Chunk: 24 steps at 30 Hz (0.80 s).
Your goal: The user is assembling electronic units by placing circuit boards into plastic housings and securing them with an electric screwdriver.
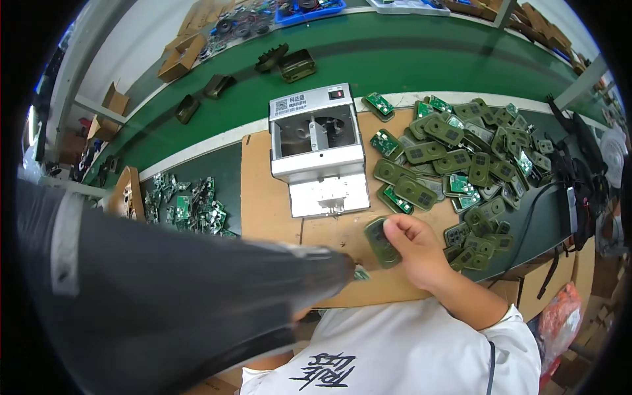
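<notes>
My right hand (419, 252) pinches an olive-green plastic cover (382, 243) with rounded ends and a dark inset, thumb on top. It is held just above the cardboard near the table's front edge. A large dark, blurred shape (178, 283), sleeve-like with a grey band, crosses from the left and hides nearly all of my left arm. A sliver of skin (301, 315) shows below it; my left hand's fingers cannot be made out. At the shape's tip lies a small green-and-white piece (361, 272), perhaps a circuit board.
A silver boxy machine (320, 148) with a red switch stands mid-table on a cardboard sheet (258, 191). Right of it lie heaped green covers (444, 155), some carrying circuit boards. Loose circuit boards (197, 204) are piled left. A green belt (243, 85) runs behind, bearing casings (297, 65).
</notes>
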Each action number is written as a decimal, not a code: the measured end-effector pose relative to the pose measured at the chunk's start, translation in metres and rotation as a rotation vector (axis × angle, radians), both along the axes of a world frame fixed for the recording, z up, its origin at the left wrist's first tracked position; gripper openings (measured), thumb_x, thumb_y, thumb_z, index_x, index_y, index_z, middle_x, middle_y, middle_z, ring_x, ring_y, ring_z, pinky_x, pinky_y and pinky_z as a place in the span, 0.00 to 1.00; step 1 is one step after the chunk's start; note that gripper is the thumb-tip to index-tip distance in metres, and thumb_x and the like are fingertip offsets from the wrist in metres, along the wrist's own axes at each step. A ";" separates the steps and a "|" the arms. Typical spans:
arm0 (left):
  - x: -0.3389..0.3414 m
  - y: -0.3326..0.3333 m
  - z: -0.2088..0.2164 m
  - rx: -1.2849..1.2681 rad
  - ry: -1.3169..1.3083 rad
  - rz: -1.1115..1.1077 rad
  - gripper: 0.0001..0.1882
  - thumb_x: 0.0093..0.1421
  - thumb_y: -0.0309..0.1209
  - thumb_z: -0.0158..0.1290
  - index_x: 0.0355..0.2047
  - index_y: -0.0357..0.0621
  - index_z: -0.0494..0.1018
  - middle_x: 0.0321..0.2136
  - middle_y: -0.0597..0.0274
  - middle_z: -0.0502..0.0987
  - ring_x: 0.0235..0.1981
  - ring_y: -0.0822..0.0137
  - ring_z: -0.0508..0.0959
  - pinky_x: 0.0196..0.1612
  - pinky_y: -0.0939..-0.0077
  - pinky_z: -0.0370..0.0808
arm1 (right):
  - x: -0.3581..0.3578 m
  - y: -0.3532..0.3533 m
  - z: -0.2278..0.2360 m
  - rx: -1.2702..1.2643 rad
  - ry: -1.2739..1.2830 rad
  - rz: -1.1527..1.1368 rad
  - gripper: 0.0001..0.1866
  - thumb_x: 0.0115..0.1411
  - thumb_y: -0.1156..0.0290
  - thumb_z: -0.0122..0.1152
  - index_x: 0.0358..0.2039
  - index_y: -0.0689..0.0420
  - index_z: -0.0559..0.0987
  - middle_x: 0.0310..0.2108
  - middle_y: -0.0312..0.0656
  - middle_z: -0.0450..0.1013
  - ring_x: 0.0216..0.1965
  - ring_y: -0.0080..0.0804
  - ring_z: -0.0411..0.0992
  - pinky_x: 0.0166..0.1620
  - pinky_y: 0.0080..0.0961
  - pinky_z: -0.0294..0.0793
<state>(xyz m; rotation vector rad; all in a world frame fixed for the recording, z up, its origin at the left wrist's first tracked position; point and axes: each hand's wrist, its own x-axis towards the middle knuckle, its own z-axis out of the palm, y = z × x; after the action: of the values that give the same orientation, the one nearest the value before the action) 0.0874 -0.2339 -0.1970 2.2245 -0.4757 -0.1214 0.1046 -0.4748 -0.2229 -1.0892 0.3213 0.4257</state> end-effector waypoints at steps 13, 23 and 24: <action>0.028 -0.038 0.000 -0.186 -0.124 -0.348 0.16 0.49 0.24 0.62 0.40 0.49 0.81 0.28 0.65 0.78 0.25 0.65 0.75 0.29 0.74 0.72 | -0.002 -0.013 0.011 -0.405 -0.280 0.178 0.19 0.67 0.62 0.53 0.30 0.66 0.80 0.17 0.33 0.67 0.21 0.17 0.65 0.26 0.20 0.64; 0.027 -0.039 -0.004 -0.182 -0.199 -0.223 0.15 0.45 0.23 0.65 0.37 0.47 0.82 0.25 0.64 0.79 0.23 0.66 0.74 0.27 0.75 0.70 | -0.001 -0.021 0.015 -0.256 -0.519 0.321 0.17 0.67 0.62 0.53 0.46 0.63 0.78 0.35 0.40 0.72 0.35 0.28 0.69 0.41 0.24 0.68; 0.026 -0.039 -0.007 -0.189 -0.218 -0.217 0.16 0.46 0.23 0.65 0.37 0.47 0.81 0.26 0.65 0.78 0.23 0.66 0.73 0.27 0.75 0.70 | -0.001 -0.022 0.022 -0.326 -0.622 0.321 0.17 0.64 0.63 0.58 0.47 0.62 0.77 0.37 0.41 0.72 0.37 0.28 0.70 0.42 0.24 0.69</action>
<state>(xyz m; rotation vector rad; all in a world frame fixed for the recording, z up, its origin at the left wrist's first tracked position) 0.1133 -0.2725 -0.2038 2.0048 -0.8140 0.0523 0.1039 -0.4967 -0.2011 -1.5388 -0.3516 0.3008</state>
